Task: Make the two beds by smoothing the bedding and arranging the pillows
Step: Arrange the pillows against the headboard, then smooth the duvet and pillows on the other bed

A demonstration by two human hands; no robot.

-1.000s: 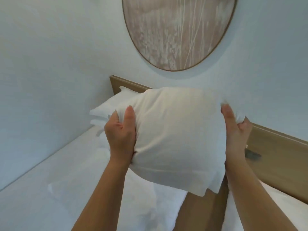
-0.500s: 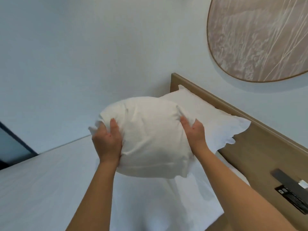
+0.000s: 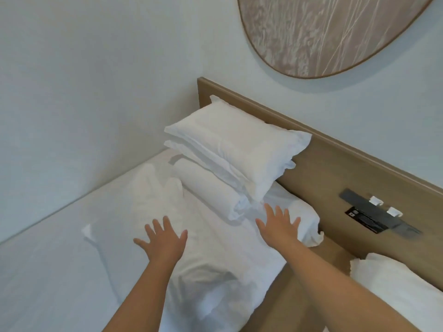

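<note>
A white pillow (image 3: 211, 236) lies flat on the left bed (image 3: 48, 271), in front of a stack of two white pillows (image 3: 239, 149) and a rolled white cloth (image 3: 208, 190) against the wooden headboard (image 3: 335, 168). My left hand (image 3: 163, 240) hovers with spread fingers over the pillow's left part. My right hand (image 3: 278, 226) is spread over its right part, near the headboard. Neither hand holds anything. A corner of the second bed's pillow (image 3: 395, 283) shows at the lower right.
A wall runs along the left bed's far side. A gap with a wooden surface (image 3: 287, 295) separates the two beds. A dark switch panel with labels (image 3: 374, 212) sits on the headboard. A large oval picture (image 3: 323, 32) hangs above.
Both hands held the pillow in the air earlier. It now lies on the bed in front of the stack, and my hands have let go and spread open above it.
</note>
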